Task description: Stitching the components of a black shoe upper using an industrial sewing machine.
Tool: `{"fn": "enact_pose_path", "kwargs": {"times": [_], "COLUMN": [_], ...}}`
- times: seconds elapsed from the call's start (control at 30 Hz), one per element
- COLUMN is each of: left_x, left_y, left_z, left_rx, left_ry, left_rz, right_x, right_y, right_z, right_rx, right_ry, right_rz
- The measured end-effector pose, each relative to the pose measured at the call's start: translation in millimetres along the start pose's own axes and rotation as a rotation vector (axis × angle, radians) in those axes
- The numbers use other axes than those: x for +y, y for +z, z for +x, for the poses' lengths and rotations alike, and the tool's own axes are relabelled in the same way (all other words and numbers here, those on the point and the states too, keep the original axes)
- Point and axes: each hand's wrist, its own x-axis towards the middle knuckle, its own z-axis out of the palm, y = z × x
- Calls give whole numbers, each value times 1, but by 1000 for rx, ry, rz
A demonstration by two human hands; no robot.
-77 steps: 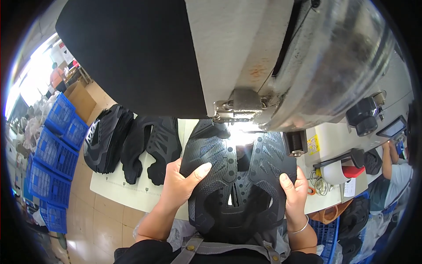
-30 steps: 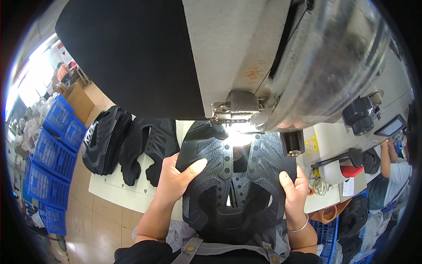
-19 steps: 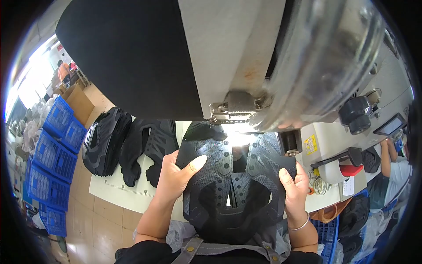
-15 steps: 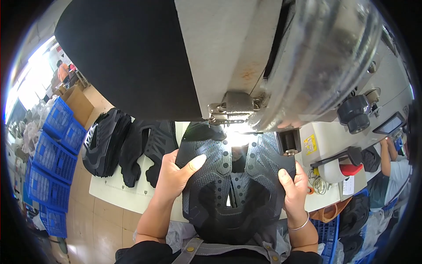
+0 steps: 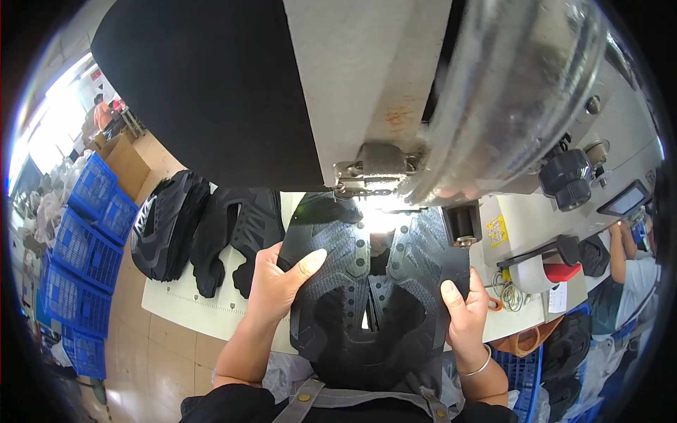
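Observation:
A flat black shoe upper [image 5: 374, 296] with punched holes and raised overlays lies on the white work table [image 5: 176, 310], its far end under the lit needle area of a sewing machine [image 5: 395, 106]. My left hand [image 5: 282, 282] presses flat on the upper's left side, fingers spread. My right hand [image 5: 462, 317] grips its right edge, thumb on top; a bracelet sits on that wrist.
Two stacks of black shoe uppers [image 5: 169, 225] [image 5: 236, 233] lie on the table to the left. Blue plastic crates [image 5: 84, 247] stand on the floor at far left. A small screen [image 5: 624, 201], knobs and a red-and-white object [image 5: 546, 271] sit at right, near another person's arm [image 5: 620, 247].
The shoe upper and both hands have shifted slightly left and toward the machine; my grip is the same.

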Motion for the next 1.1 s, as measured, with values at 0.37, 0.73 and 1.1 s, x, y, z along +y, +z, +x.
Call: {"fn": "enact_pose_path", "kwargs": {"times": [0.37,0.73,1.1], "left_x": [4,7,6], "left_y": [1,1,-1], "left_z": [4,4,7], "left_rx": [-11,-28,-49], "left_ry": [16,9,29], "left_rz": [-17,-17,13], "right_x": [0,2,3], "right_y": [-3,-2,-2], "right_z": [2,2,3], "right_rx": [0,21,30], "right_ry": [-31,-24,-21], "right_rz": [-71,-45,-49]}}
